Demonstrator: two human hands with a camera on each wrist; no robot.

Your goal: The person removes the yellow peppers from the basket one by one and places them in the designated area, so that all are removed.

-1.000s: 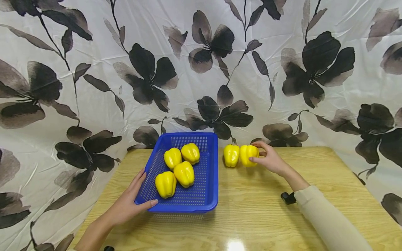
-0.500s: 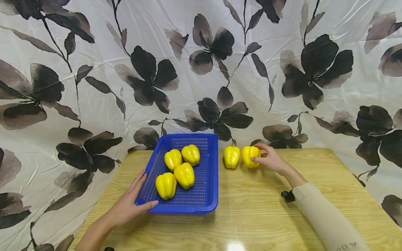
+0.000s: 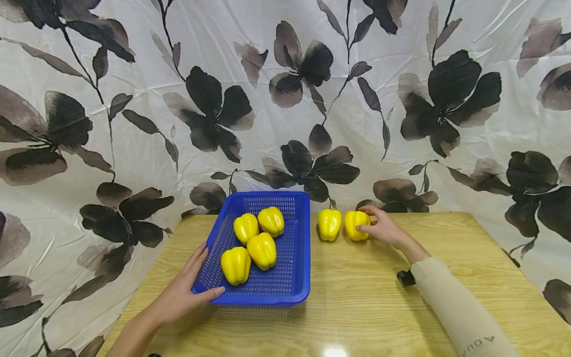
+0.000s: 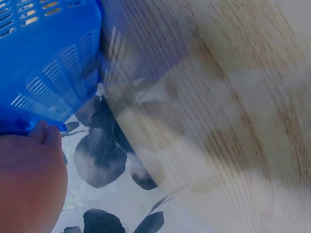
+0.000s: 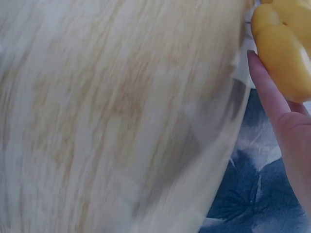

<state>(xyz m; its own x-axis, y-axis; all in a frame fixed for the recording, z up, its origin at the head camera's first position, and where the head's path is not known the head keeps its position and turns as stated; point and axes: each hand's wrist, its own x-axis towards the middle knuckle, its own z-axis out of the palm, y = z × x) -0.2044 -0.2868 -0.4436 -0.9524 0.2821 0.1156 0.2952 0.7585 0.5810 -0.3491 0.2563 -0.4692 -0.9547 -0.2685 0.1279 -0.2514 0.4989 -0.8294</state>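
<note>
A yellow bell pepper (image 3: 354,226) stands toward the table's back edge, and my right hand (image 3: 387,230) holds it from its right side, thumb in front and fingers behind. In the right wrist view the thumb (image 5: 266,85) lies along the yellow bell pepper (image 5: 282,58). Just left of it is a second yellow bell pepper (image 3: 329,225), with a narrow gap between them. My left hand (image 3: 180,292) grips the near left corner of a blue plastic basket (image 3: 307,258), thumb over the rim and fingers along the outer side. Several yellow bell peppers (image 3: 261,251) lie inside the basket.
The wooden table (image 3: 370,307) carries the basket left of centre. A white curtain (image 3: 285,119) with dark flower prints hangs right behind the table's back edge. A small black object (image 3: 405,278) shows under the right sleeve (image 3: 450,302).
The right hand's bell pepper has shifted slightly right, opening a small gap from the one beside it. The left hand and basket stay in place.
</note>
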